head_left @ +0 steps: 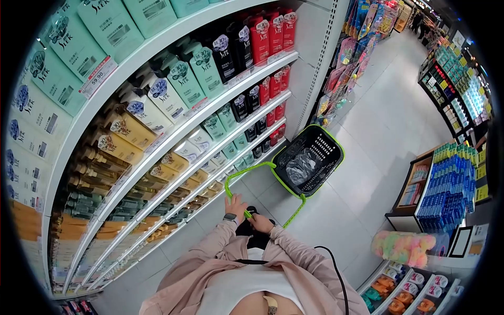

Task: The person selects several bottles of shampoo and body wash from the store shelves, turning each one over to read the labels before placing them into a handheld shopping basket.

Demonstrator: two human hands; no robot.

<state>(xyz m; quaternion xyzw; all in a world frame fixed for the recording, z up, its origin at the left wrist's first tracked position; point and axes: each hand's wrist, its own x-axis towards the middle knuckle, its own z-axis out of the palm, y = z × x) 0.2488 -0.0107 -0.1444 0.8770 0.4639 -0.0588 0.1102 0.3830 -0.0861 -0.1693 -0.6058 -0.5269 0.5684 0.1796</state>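
A black shopping basket [321, 176] with a green rim stands on the floor ahead of me, and crumpled clear plastic [304, 166] lies inside it. Its long green pull handle [251, 168] reaches back to my body. My left hand [238, 207], with a watch at the wrist, is closed around the handle's left part. Close beside it, my right hand [261, 223] is wrapped round the handle's near end; its fingers are partly hidden.
Curved shelves [173, 134] of pump bottles in mint, white, yellow, black and red rise on my left. A blue product display [446, 184] and plush pastel items [407, 248] stand right. The tiled aisle [380, 113] runs ahead, past hanging packs [349, 55].
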